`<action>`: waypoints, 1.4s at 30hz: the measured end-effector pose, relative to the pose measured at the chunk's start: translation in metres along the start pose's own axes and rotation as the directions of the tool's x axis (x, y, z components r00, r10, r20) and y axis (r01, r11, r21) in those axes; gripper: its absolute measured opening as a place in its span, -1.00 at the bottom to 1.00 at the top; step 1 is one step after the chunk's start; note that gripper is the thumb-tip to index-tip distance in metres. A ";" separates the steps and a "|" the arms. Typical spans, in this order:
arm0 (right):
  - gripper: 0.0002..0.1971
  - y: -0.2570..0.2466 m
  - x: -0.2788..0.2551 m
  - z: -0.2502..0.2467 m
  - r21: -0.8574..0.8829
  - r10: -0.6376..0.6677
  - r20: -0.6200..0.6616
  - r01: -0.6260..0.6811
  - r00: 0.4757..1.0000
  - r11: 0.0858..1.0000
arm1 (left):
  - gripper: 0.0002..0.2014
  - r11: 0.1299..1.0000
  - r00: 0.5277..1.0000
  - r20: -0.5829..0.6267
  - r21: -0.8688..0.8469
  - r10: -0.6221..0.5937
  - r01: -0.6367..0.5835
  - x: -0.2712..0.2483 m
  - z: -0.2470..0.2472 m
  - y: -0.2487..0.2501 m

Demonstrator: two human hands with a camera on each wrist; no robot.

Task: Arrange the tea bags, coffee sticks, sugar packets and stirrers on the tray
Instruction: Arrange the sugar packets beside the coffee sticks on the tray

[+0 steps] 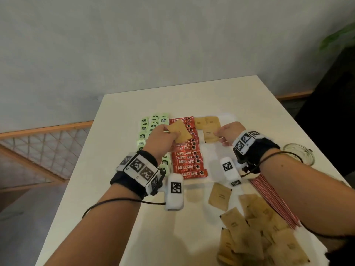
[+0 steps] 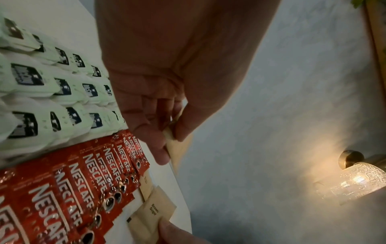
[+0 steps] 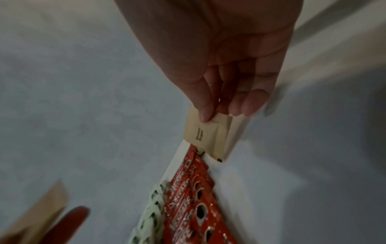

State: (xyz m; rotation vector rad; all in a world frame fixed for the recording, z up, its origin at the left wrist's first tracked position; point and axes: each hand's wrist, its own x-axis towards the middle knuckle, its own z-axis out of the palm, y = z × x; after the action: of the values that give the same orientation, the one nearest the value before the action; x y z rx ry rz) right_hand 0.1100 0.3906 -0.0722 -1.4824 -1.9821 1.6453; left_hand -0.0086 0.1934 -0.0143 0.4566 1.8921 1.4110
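Note:
A white tray (image 1: 228, 117) on the table holds rows of green tea bags (image 1: 153, 120), a column of red Nescafe coffee sticks (image 1: 185, 162) and two brown sugar packets (image 1: 205, 121) at its far end. My left hand (image 1: 163, 139) pinches a brown sugar packet (image 1: 179, 133) above the coffee sticks; the same packet (image 2: 177, 148) shows edge-on between thumb and fingers. My right hand (image 1: 228, 134) pinches another sugar packet (image 1: 209, 136), seen also as the packet (image 3: 204, 132), at the tray beside the two laid packets.
Several loose brown sugar packets (image 1: 253, 227) lie on the white table (image 1: 119, 189) at the near right, next to a bundle of red stirrers (image 1: 274, 198). A glass cup (image 1: 299, 152) stands at the right edge. A wall lamp (image 2: 359, 180) glows.

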 end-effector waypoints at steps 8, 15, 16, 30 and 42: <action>-0.75 -0.007 0.049 0.026 -0.140 0.000 -0.127 -0.018 0.992 0.990 | -0.84 0.999 0.995 0.096 -0.054 0.011 -0.006 0.023 -0.021 -0.006; -0.86 -0.007 0.058 0.038 -0.160 -0.005 -0.220 -0.031 0.976 0.987 | -0.81 0.995 0.988 0.154 -0.091 -0.017 0.031 0.042 -0.029 -0.009; -0.83 -0.006 0.058 0.039 -0.143 -0.013 -0.226 -0.021 0.974 0.989 | -0.80 0.996 0.986 0.166 -0.085 -0.021 0.035 0.044 -0.029 -0.010; -0.79 -0.010 -0.013 0.007 0.145 -0.136 0.016 0.132 0.991 0.981 | -0.87 1.000 0.989 0.146 -0.004 0.016 -0.016 0.030 0.000 -0.005; -0.92 -0.007 -0.005 -0.018 -0.030 -0.212 0.045 0.214 0.976 0.976 | -0.66 0.720 0.947 0.214 0.615 0.241 -0.322 0.063 0.049 0.012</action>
State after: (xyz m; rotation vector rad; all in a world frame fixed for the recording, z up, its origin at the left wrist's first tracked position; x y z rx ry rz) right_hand 0.1205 0.3990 -0.0574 -1.2055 -2.1178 1.5717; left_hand -0.0172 0.2720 -0.0317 1.1848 2.2475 0.8231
